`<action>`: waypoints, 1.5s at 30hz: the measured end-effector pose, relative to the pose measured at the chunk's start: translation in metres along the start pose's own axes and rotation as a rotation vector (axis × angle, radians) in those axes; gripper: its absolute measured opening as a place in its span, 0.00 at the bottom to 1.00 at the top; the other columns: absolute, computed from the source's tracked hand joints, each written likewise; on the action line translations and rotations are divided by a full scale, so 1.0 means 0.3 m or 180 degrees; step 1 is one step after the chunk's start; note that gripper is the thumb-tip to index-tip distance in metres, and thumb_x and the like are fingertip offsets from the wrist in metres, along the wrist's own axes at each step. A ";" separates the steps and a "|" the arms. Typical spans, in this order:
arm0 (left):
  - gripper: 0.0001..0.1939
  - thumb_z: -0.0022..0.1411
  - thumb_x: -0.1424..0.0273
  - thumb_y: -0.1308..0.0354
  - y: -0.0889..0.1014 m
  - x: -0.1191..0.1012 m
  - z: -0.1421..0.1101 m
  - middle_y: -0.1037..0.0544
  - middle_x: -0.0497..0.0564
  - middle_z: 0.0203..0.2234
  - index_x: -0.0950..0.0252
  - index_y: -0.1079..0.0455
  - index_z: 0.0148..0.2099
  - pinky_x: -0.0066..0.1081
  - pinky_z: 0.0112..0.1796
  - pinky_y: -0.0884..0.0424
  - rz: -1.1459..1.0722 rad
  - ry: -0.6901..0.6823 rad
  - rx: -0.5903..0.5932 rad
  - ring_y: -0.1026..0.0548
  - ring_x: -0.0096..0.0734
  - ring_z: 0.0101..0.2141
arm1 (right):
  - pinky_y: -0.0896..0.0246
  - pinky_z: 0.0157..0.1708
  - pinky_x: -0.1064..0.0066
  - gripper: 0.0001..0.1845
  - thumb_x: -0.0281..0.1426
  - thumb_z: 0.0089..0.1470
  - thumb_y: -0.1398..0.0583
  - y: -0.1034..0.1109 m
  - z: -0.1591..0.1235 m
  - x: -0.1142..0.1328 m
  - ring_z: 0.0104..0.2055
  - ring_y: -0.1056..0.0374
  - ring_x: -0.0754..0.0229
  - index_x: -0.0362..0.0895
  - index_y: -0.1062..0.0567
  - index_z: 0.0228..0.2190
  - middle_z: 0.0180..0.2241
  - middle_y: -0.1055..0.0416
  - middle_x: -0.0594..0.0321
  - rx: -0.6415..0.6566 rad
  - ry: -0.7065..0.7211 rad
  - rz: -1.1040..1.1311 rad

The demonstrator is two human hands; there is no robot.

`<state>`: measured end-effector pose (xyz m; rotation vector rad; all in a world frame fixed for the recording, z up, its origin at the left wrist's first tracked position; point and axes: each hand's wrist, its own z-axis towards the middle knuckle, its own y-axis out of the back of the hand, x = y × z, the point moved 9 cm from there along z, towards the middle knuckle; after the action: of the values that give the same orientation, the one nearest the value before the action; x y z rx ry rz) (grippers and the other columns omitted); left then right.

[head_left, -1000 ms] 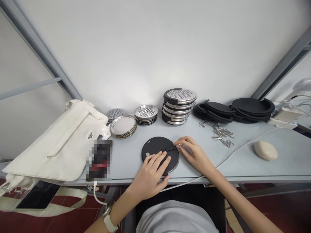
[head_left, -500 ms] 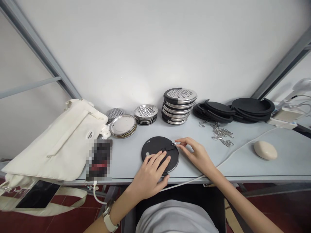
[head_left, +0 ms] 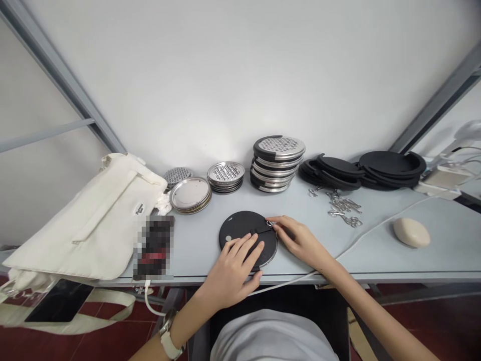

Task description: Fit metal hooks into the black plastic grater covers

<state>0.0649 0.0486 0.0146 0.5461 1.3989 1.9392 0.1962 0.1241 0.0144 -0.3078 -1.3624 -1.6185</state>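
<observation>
A round black disc (head_left: 236, 223) with a silver rim lies flat near the table's front edge. My left hand (head_left: 237, 271) rests on it, fingers stretched out and lying flat, thumb by the near edge. Between the thumb and forefinger of my right hand (head_left: 300, 243) is a small metal clasp (head_left: 269, 223), pinched at the disc's upper right edge. More metal clasps (head_left: 343, 204) lie in a loose pile farther right. Behind the disc stands a stack of round graters (head_left: 281, 146) with black holders on them.
Bare metal grater discs (head_left: 225, 173) and plain metal discs (head_left: 190, 193) are stacked at the back left. Black round holders (head_left: 340, 165) are piled at the back right. A white bag (head_left: 93, 220), a phone (head_left: 154, 245), a cream rounded object (head_left: 411, 232) and a white cable (head_left: 361, 240) surround the work.
My right hand has moved slightly left, bringing the pinched clasp closer over the disc's edge. My left hand stays in place on the disc.
</observation>
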 end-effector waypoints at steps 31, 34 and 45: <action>0.28 0.65 0.66 0.53 -0.009 0.002 -0.001 0.46 0.56 0.63 0.67 0.50 0.65 0.43 0.56 0.45 -0.0024 0.0013 0.0114 0.47 0.42 0.61 | 0.38 0.40 0.71 0.14 0.34 0.61 0.49 -0.008 0.000 -0.002 0.37 0.31 0.61 0.46 0.30 0.46 0.38 0.27 0.61 0.0203 -0.0217 0.0140; 0.28 0.66 0.66 0.54 -0.010 0.003 -0.001 0.47 0.55 0.63 0.67 0.50 0.65 0.43 0.56 0.45 -0.0047 0.0024 0.0110 0.48 0.42 0.61 | 0.37 0.40 0.70 0.14 0.34 0.61 0.49 -0.009 0.000 -0.005 0.39 0.31 0.60 0.46 0.30 0.46 0.40 0.26 0.60 0.0213 -0.0216 0.0164; 0.28 0.66 0.65 0.54 -0.003 0.000 -0.001 0.45 0.56 0.62 0.67 0.49 0.65 0.44 0.56 0.45 -0.0054 0.0018 0.0090 0.47 0.42 0.61 | 0.37 0.35 0.69 0.15 0.34 0.61 0.50 -0.010 0.003 0.000 0.32 0.32 0.60 0.46 0.31 0.47 0.34 0.27 0.60 0.0230 -0.0217 0.0031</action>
<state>0.0650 0.0486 0.0137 0.5406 1.4321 1.9115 0.1937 0.1245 0.0128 -0.3285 -1.4654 -1.5592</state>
